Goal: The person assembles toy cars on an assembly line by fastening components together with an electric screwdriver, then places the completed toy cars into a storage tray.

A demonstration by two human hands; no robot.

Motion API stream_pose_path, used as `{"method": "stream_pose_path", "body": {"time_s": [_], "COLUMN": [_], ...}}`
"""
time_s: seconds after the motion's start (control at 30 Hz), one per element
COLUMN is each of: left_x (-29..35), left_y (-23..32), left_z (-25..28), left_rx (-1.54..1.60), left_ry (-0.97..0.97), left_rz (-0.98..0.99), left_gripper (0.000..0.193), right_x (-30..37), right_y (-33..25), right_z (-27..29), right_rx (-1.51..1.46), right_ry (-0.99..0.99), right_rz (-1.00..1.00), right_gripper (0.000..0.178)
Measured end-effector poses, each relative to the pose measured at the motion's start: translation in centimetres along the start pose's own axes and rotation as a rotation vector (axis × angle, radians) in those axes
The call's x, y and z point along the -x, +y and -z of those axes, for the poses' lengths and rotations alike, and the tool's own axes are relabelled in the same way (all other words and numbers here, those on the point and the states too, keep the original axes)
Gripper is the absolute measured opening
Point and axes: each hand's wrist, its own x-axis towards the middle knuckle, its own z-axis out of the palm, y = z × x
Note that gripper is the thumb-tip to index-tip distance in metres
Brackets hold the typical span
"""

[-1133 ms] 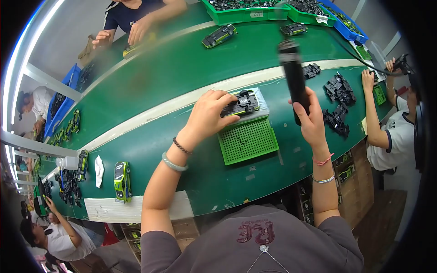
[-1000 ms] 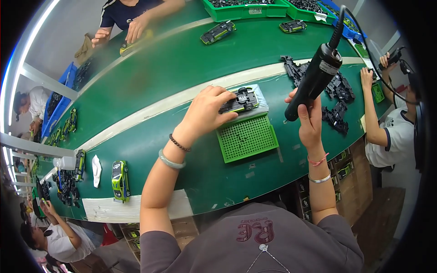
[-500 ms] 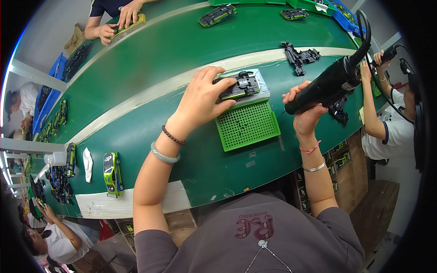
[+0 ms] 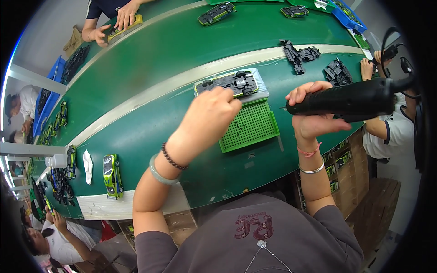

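Note:
My right hand is wrapped round a black corded electric screwdriver, held nearly level with its thin bit pointing left. An upside-down toy car, green with a black underside, rests on a light padded block. Just in front of the car, my left hand hovers with its fingers curled together over the left part of a green perforated tray. Whatever those fingertips may hold is hidden. Small dark screws lie scattered in the tray.
Black chassis parts lie beyond the screwdriver. A green toy car stands upright at the left, beside a white cloth-like piece. Co-workers sit round the table; one person's hands work across from me over a yellow block.
My left hand has come off the toy car, drawn back toward me and curled its fingers over the tray. The screwdriver has swung from a steep slant to nearly level.

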Motion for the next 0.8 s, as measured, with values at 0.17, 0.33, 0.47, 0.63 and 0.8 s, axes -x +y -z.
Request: {"method": "stream_pose_path", "body": {"time_s": [0.17, 0.33, 0.47, 0.63, 0.8], "left_x": [0.5, 1.1, 1.4, 1.5, 1.5], "left_y": [-2.6, -4.4, -4.9, -5.3, -5.4], "left_z": [3.0, 4.1, 4.5, 4.1, 4.0], "left_rx": [0.026, 0.052, 0.028, 0.015, 0.025], "left_ry": [0.168, 0.285, 0.296, 0.31, 0.302], "left_rz": [0.139, 0.162, 0.192, 0.195, 0.208], "left_gripper": [0.016, 0.014, 0.013, 0.013, 0.013], "right_x": [0.1, 1.2, 2.0, 2.4, 2.4], "right_y": [0.1, 2.6, 4.0, 4.4, 4.8], "right_z": [-5.8, -7.7, -7.3, -7.2, -7.3], "right_rx": [-0.183, -0.003, -0.046, -0.046, 0.017], "right_ry": [-0.16, -0.233, -0.228, -0.233, -0.257], "right_rz": [-0.175, -0.268, -0.281, -0.327, -0.326], "right_gripper": [0.101, 0.099, 0.098, 0.097, 0.096]}}
